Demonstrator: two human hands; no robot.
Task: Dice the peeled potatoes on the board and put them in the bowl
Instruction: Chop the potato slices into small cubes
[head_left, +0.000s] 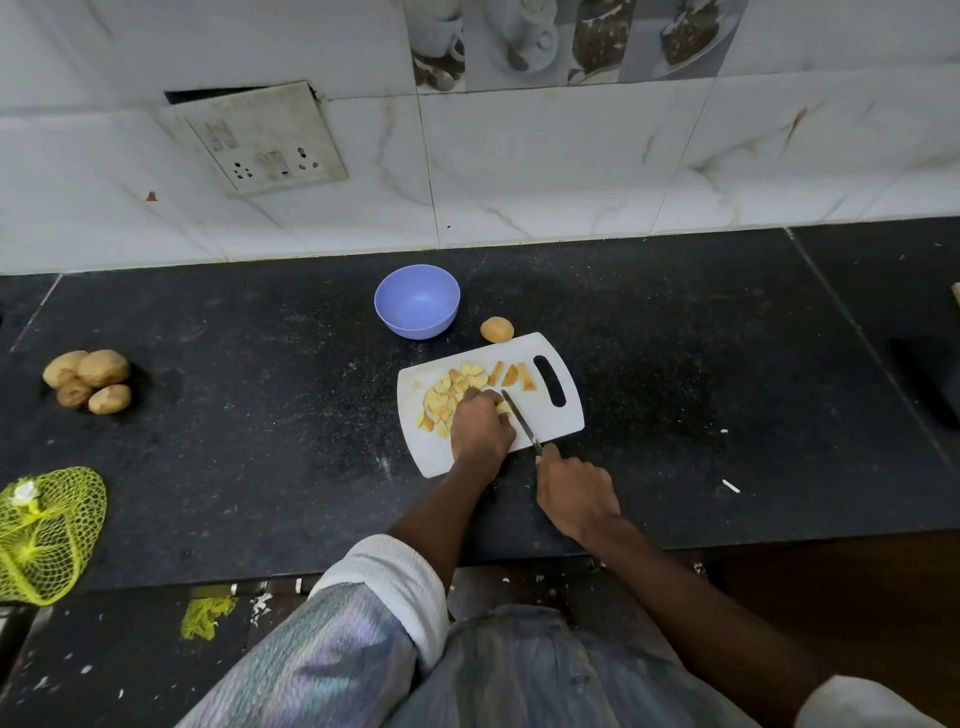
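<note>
So the white cutting board (550, 421) sits at an angle on the dark speckled table (260, 441), handle slot pointing to the right. The left hand (479, 428) is down on the board with its fingers curled over a potato piece (503, 407), pinning it right next to the blade. The right hand (576, 491) is wrapped around the handle of a knife (521, 421), just off the board's near edge, and the blade runs up and left across the board with its far end touching that held piece. A heap of potato chunks (449, 395) is spread over the left and middle of the board, with a few longer wedges (511, 375) lying near the handle slot. The purple bowl (417, 301) stands behind the board, close to the wall — nothing visible inside it. One whole peeled potato (497, 330) sits on the table between bowl and board, just touching the board's far edge or nearly so, hard to tell. Way off to the left there's a cluster of unpeeled potatoes (88, 381), and a yellow mesh bag (47, 535) at the left edge. Wall behind has a socket plate (254, 139).
</note>
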